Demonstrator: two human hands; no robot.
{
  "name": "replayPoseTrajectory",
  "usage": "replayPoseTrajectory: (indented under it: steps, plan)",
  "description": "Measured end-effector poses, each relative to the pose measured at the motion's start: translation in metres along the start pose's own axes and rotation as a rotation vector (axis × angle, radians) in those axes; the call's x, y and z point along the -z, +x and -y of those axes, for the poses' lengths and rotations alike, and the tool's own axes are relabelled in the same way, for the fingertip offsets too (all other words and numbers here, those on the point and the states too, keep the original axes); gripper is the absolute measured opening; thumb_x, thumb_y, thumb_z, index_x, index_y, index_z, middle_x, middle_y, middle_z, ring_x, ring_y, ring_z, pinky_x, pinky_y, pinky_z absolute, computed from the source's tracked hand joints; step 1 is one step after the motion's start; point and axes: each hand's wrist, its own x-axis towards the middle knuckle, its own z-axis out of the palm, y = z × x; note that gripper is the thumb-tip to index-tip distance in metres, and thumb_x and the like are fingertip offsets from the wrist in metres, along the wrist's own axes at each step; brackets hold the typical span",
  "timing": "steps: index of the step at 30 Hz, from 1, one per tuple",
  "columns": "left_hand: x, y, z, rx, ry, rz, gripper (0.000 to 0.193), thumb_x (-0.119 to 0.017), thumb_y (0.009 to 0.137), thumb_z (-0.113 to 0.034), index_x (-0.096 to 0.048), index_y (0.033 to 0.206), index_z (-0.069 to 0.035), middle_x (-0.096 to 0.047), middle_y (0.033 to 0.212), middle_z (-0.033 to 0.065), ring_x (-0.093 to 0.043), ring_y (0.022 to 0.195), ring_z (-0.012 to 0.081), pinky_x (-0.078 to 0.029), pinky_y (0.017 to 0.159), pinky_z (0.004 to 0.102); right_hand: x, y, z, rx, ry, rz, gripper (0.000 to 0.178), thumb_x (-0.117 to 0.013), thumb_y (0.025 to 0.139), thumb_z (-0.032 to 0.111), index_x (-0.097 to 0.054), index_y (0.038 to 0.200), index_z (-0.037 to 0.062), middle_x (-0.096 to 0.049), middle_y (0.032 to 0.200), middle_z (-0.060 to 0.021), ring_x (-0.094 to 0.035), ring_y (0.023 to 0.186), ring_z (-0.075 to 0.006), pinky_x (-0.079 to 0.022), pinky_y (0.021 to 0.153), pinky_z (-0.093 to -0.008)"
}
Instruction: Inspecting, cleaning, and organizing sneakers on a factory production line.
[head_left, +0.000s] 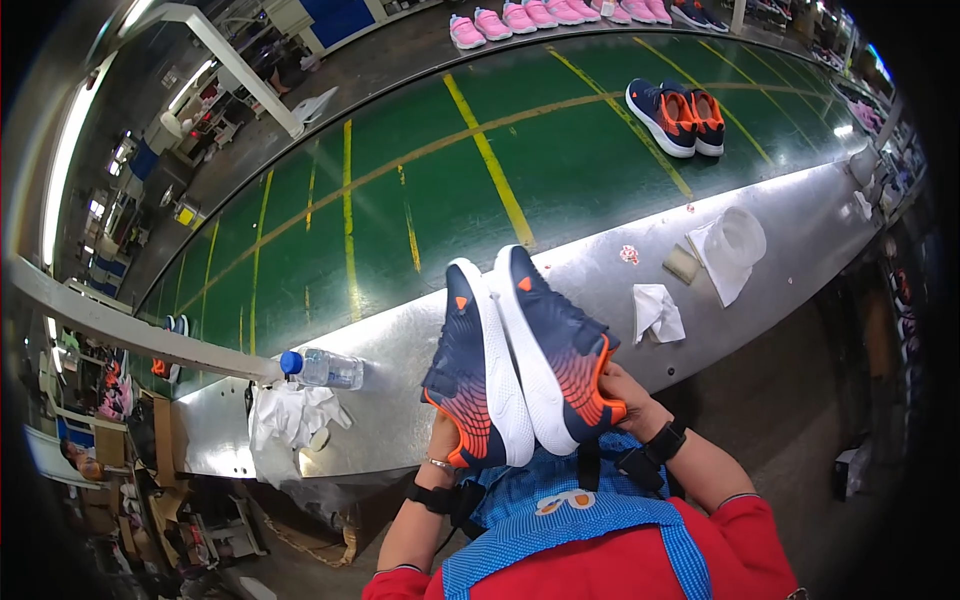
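Note:
Two navy sneakers with orange fading patterns and white soles are held up side by side in front of me, toes pointing away and soles turned together. My left hand (443, 438) is closed on the heel end of the left sneaker (458, 345); most of its fingers are hidden behind the shoe. At the collar of the right sneaker (552, 335), my right hand (632, 398) grips the heel, fingers partly inside the opening. The white soles touch or nearly touch near the heels. Beneath them lies the metal table ledge (590, 290).
A green conveyor belt (400, 215) with yellow lines runs beyond the ledge, carrying another navy-orange pair (675, 118). Pink shoes (540, 15) line the far side. On the ledge are a water bottle (335, 369), crumpled white cloths (290, 412), a sponge-like block (681, 264) and a white cup (738, 237).

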Motion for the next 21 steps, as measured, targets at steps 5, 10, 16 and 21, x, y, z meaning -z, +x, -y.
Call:
replayPoseTrajectory:
  steps: [5, 10, 16, 21]
  plan:
    - [0.021, 0.022, 0.023, 0.005, -0.079, -0.02, 0.037, -0.052, 0.089, -0.005, -0.044, 0.124, 0.001, -0.057, 0.117, 0.0104, -0.054, 0.108, 0.0214, -0.045, 0.092, 0.0315, -0.002, 0.009, 0.0, 0.003, -0.146, -0.14, 0.034, -0.054, 0.088, 0.006, -0.048, 0.121, -0.0029, -0.059, 0.111, -0.013, -0.061, 0.094, -0.0176, -0.053, 0.078, -0.029]
    - [0.024, 0.029, 0.019, -0.234, 0.062, -0.111, 0.036, -0.059, 0.081, -0.004, -0.051, 0.116, 0.004, -0.061, 0.112, 0.0133, -0.059, 0.101, 0.0224, -0.046, 0.085, 0.0298, 0.0, 0.019, 0.005, -0.014, -0.479, -0.115, 0.033, -0.059, 0.083, 0.005, -0.054, 0.114, -0.0048, -0.062, 0.105, -0.0114, -0.062, 0.087, -0.0166, -0.052, 0.073, -0.0279]
    - [-0.018, 0.003, -0.017, -0.442, 0.939, -0.241, 0.029, -0.061, 0.079, -0.007, -0.058, 0.106, 0.002, -0.065, 0.101, 0.0162, -0.063, 0.094, 0.0276, -0.049, 0.078, 0.0318, -0.007, 0.016, 0.01, -0.051, -0.535, -0.142, 0.034, -0.057, 0.084, 0.001, -0.053, 0.116, -0.004, -0.062, 0.107, -0.0117, -0.062, 0.089, -0.0168, -0.052, 0.074, -0.029]
    - [-0.008, 0.004, -0.012, -0.378, 0.948, -0.21, 0.034, -0.063, 0.078, -0.006, -0.057, 0.111, 0.002, -0.064, 0.105, 0.0161, -0.062, 0.098, 0.0263, -0.048, 0.08, 0.0306, 0.0, 0.022, 0.007, -0.059, -0.503, -0.159, 0.031, -0.054, 0.087, 0.002, -0.053, 0.117, -0.0033, -0.061, 0.108, -0.0119, -0.062, 0.089, -0.0172, -0.053, 0.074, -0.0302]
